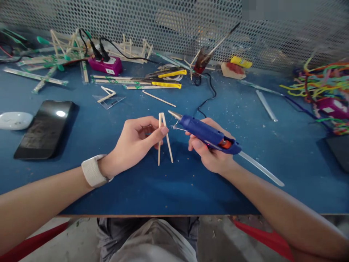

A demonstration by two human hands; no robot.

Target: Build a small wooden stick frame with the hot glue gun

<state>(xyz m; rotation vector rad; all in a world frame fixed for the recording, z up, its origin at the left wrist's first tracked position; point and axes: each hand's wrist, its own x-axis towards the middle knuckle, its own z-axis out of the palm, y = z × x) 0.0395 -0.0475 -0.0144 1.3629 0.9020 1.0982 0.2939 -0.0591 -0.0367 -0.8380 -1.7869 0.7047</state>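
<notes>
Between thumb and fingers, my left hand (143,136) pinches a pair of thin wooden sticks (169,147) that meet at the top and spread apart downward. My right hand (211,153) is wrapped around a blue hot glue gun (203,131), its metal nozzle pointing left, close to the sticks' joined top but apart from it. A clear glue stick (261,169) juts from the gun's back end. On the table beyond, a single wooden stick (159,98) lies flat, and a small bent stick piece (107,94) rests on a clear set square (114,102).
A black phone (45,131) and a white mouse (16,120) lie at left. Toward the back are a purple power block (106,66), yellow-handled cutters (166,85), and a dark jar (202,62). Another glue stick (266,105) and colourful pipe cleaners (324,82) are at right.
</notes>
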